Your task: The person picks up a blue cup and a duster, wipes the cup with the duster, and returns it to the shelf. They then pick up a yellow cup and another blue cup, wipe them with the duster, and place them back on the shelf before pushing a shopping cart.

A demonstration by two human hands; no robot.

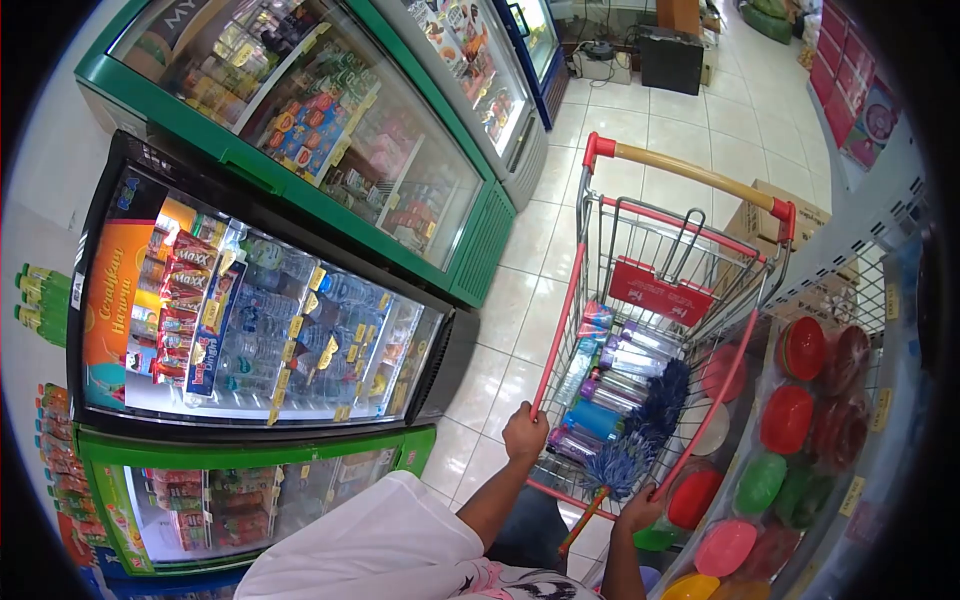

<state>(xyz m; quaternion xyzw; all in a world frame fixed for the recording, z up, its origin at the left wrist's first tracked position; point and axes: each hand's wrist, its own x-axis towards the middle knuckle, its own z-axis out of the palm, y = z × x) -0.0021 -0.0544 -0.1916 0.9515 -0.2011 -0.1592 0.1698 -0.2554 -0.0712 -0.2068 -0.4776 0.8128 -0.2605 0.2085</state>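
Observation:
A wire shopping cart (573,335) with red edging stands in front of me. My left hand (525,432) is closed around its red rim at the near left corner. On the near right side, my right hand (640,509) is closed on the rim too, its fingers partly hidden. Inside the cart lie several tumblers or bottles (640,355) in clear, purple and blue. A fluffy blue duster (615,465) rests along the right side, its handle (585,522) poking out over the near edge between my hands. The cart's yellow-brown push handle (695,176) is at the far end.
Lit drink coolers (300,330) line the left, with a green-framed fridge (480,245) behind. Close on the right, a shelf holds colourful plastic bowls (785,420). Cardboard boxes (765,215) stand beyond the cart. White floor tiles (520,310) run along the aisle.

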